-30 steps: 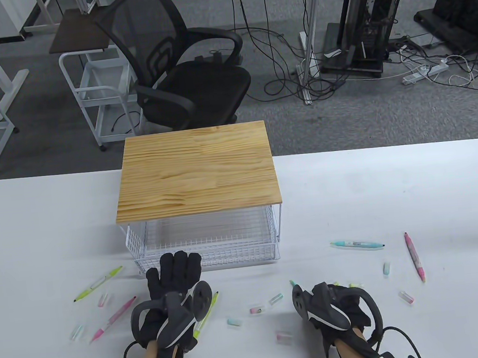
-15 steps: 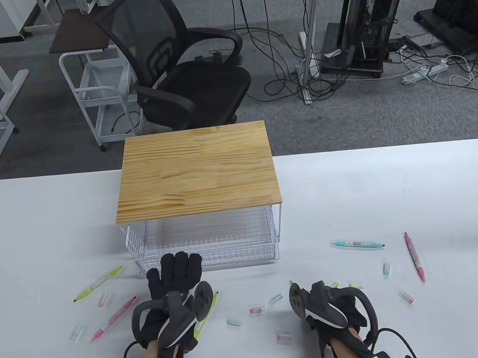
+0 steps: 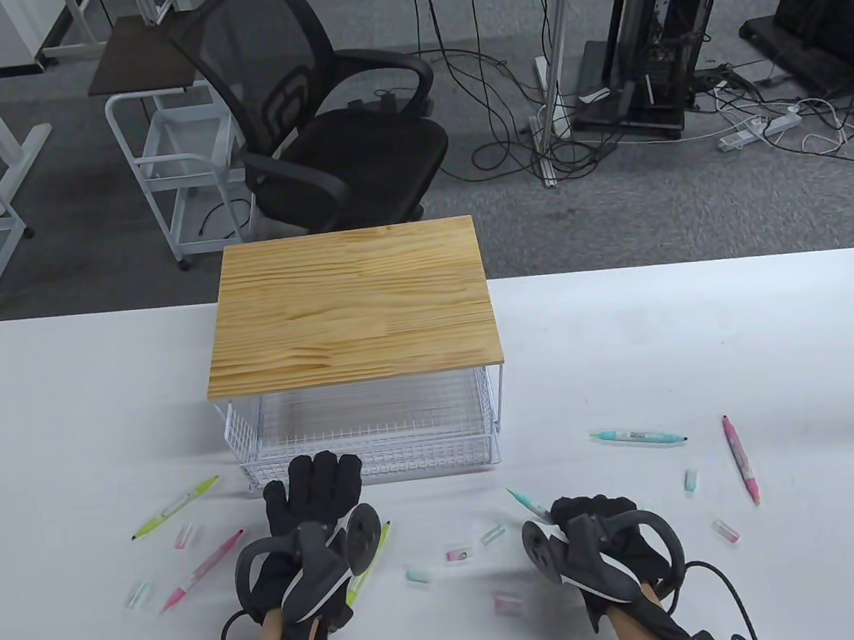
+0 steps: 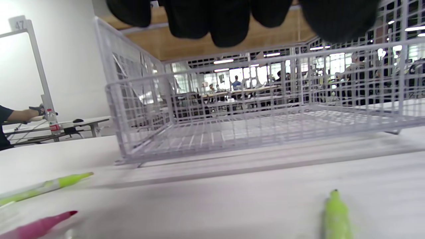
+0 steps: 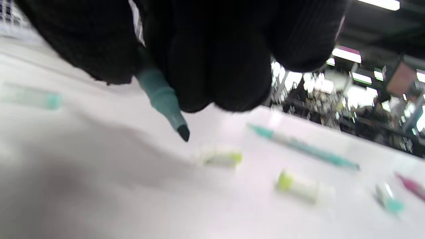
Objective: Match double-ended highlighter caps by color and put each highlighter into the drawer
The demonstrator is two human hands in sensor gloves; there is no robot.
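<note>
Grey carpeted office floor (image 3: 687,204) behind, black mesh office chair (image 3: 316,112) parked beyond my wide white table (image 3: 700,339). On it, the white wire drawer (image 3: 366,431) under its pine wooden top (image 3: 350,308). My left hand (image 3: 313,512) lies flat, fingers straight, holding nothing. My right hand (image 3: 606,537) curls round an uncapped teal highlighter (image 3: 526,500); loose caps lie scattered nearby.

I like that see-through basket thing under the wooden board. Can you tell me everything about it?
The drawer is a white wire-mesh basket, pulled out toward the person from under the wooden top. Nothing can be seen in it. It sits level on the white table. The left hand lies flat at its front wall, fingers straight; whether they touch it is unclear.
</note>
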